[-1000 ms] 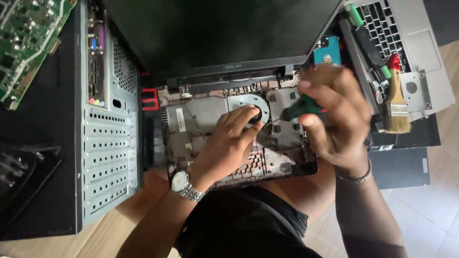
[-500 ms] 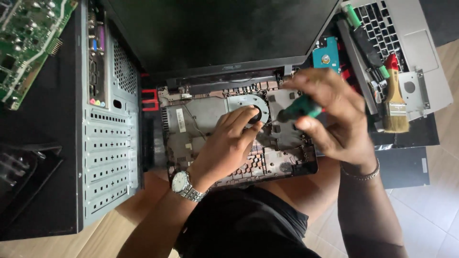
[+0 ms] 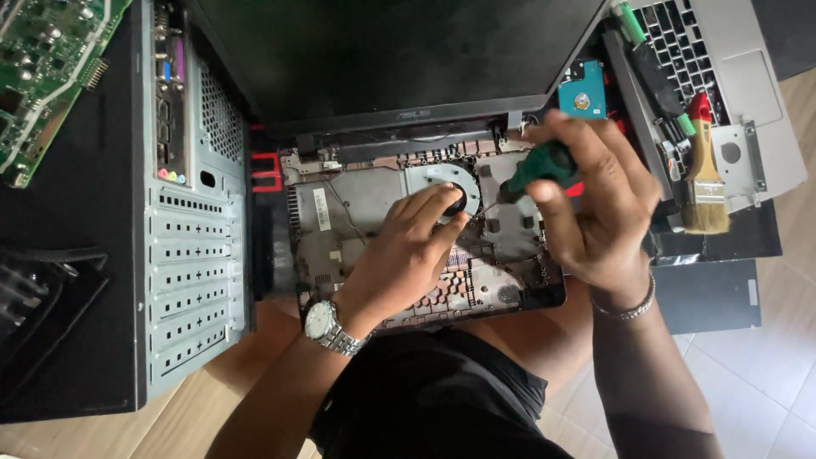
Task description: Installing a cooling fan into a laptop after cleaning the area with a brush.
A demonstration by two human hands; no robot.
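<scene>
An opened laptop base lies in front of me with its inner frame bare and its dark lid folded back. My left hand, with a metal watch on the wrist, rests on the base, fingertips on the round cooling fan. My right hand, wearing a bracelet, grips a green-handled screwdriver whose tip points down and left at the frame just right of the fan.
A desktop tower case lies on its side at the left, with a green circuit board beyond it. At the right sit a paintbrush, a teal hard drive, a metal bracket and a silver laptop keyboard.
My right hand has slid left and lowered the screwdriver toward the frame beside the fan. The left hand has stayed on the fan.
</scene>
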